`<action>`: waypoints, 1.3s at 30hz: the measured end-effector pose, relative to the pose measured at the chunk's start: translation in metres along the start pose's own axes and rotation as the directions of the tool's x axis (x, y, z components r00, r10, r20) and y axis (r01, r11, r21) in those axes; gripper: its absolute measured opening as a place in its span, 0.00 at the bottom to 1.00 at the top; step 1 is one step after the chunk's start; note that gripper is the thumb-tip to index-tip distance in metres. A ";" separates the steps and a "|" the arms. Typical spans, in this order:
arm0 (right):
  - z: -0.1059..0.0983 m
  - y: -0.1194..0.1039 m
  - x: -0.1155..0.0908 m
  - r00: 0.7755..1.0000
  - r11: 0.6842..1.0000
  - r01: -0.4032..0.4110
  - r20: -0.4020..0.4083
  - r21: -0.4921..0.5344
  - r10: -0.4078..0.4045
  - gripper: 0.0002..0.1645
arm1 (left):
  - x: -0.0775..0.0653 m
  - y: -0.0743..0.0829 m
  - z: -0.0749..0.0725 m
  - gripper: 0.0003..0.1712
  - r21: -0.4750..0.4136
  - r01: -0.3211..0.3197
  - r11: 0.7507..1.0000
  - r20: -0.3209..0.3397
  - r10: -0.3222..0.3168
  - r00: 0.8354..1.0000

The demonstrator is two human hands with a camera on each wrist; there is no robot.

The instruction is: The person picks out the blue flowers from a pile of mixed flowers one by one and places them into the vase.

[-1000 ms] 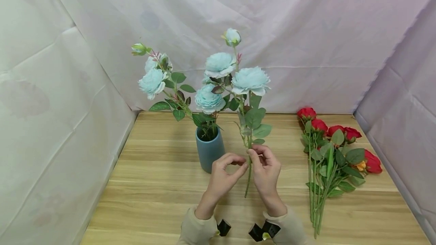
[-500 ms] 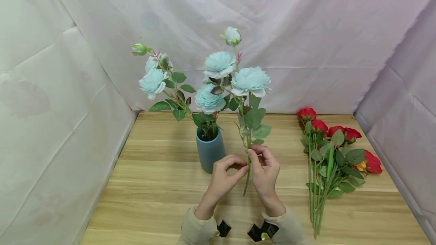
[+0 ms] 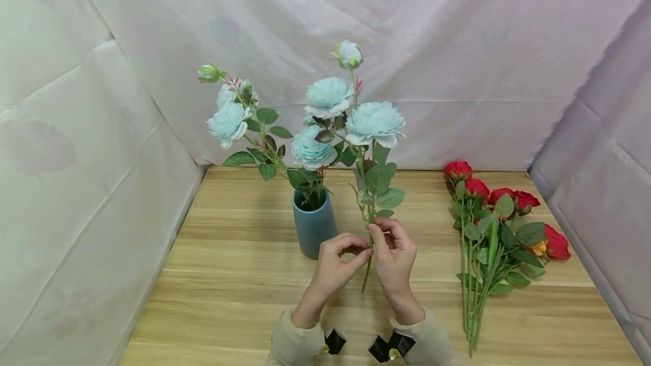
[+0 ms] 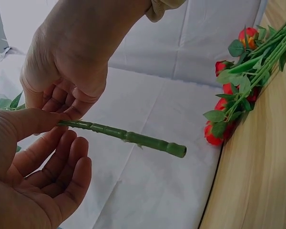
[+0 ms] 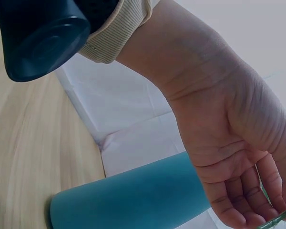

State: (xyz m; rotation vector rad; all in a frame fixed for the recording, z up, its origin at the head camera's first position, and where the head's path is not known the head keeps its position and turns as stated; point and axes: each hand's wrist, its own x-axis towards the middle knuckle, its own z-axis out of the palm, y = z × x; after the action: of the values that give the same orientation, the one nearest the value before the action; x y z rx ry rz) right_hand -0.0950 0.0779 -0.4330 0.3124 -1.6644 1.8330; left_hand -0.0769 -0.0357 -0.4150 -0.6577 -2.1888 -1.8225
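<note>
A light-blue artificial flower spray (image 3: pixel 376 123) stands nearly upright over the table, its bare stem end pointing down. My right hand (image 3: pixel 396 256) pinches the stem just below the leaves, between thumb and forefinger. Slightly lower, the thumb and forefinger of my left hand (image 3: pixel 333 267) pinch it too. The left wrist view shows the green stem (image 4: pixel 128 136) sticking out past both hands, its cut end bare. Left of the hands is a blue vase (image 3: pixel 313 227) with light-blue flowers (image 3: pixel 312 147) in it. In the right wrist view the fingertips are partly cut off by the frame edge.
Several red artificial roses (image 3: pixel 477 187) lie in a bunch at the right of the wooden table (image 3: pixel 218 287), stems toward the front. White cloth (image 3: pixel 432 27) hangs behind and at both sides. A black wrist camera (image 3: pixel 334 341) sits at the left cuff.
The stem's lower end has swung slightly left and the blooms a touch to the right. My right hand has shifted a little left. Both hands keep their pinch; vase and roses have stayed put.
</note>
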 end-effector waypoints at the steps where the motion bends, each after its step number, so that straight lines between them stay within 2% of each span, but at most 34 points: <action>1: 0.000 0.000 0.000 1.000 1.000 -0.001 0.000 0.001 0.001 0.02 | 0.000 0.000 0.000 0.02 -0.002 0.003 1.000 0.001 -0.003 1.000; 10: 0.000 0.003 -0.001 1.000 1.000 -0.008 0.002 0.006 0.008 0.02 | 0.000 0.002 -0.001 0.03 -0.020 0.044 0.999 0.008 -0.044 0.999; 21: 0.000 0.002 0.000 1.000 1.000 0.004 0.000 -0.009 -0.004 0.03 | 0.000 0.002 0.000 0.02 -0.024 0.032 0.999 0.000 -0.032 0.999; 39: -0.002 0.001 -0.001 0.999 1.000 -0.023 0.040 0.008 0.022 0.02 | -0.001 0.001 -0.001 0.02 -0.053 0.079 0.995 0.006 -0.079 0.997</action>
State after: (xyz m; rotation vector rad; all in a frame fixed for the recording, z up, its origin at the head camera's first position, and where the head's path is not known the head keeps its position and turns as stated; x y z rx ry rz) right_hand -0.0947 0.0795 -0.4346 0.3370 -1.6943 1.8619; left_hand -0.0755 -0.0364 -0.4150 -0.5934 -2.2050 -1.9263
